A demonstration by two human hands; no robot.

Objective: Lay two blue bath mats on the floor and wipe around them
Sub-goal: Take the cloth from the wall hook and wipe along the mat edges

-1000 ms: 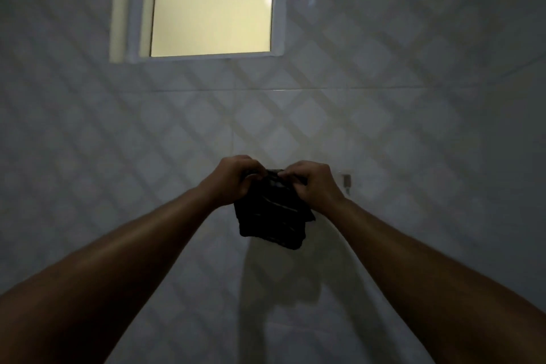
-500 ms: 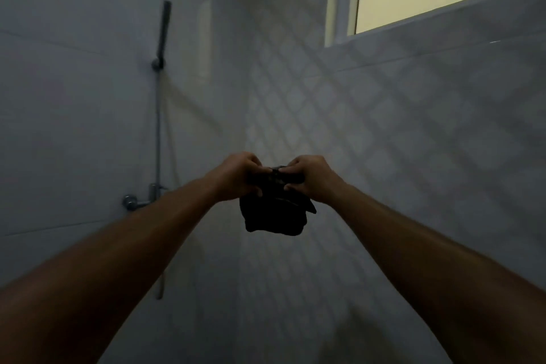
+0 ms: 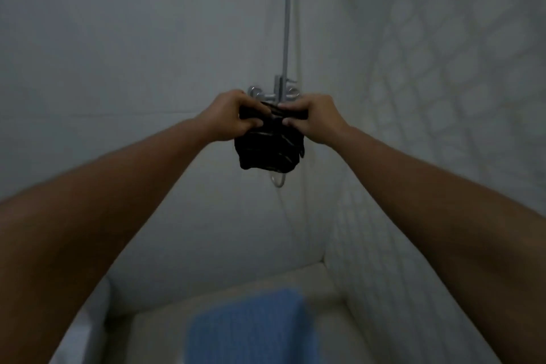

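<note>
A dark striped cloth (image 3: 269, 148) hangs bunched at arm's length in front of me, at chest height. My left hand (image 3: 229, 115) grips its top left edge and my right hand (image 3: 310, 117) grips its top right edge, fingers closed on the fabric. One blue bath mat (image 3: 251, 325) lies flat on the pale floor (image 3: 331, 304) at the bottom of the view, below the cloth. No second mat is in sight.
A shower mixer (image 3: 276, 91) with a vertical pipe (image 3: 286, 9) is fixed to the plain wall straight ahead. A diamond-patterned tiled wall (image 3: 443, 68) closes the right side. A white fixture (image 3: 88, 322) sits at the lower left.
The view has swung left and down: the window has left the frame, the shower mixer is now centred, and the floor with the blue mat has appeared. Both hands still hold the cloth.
</note>
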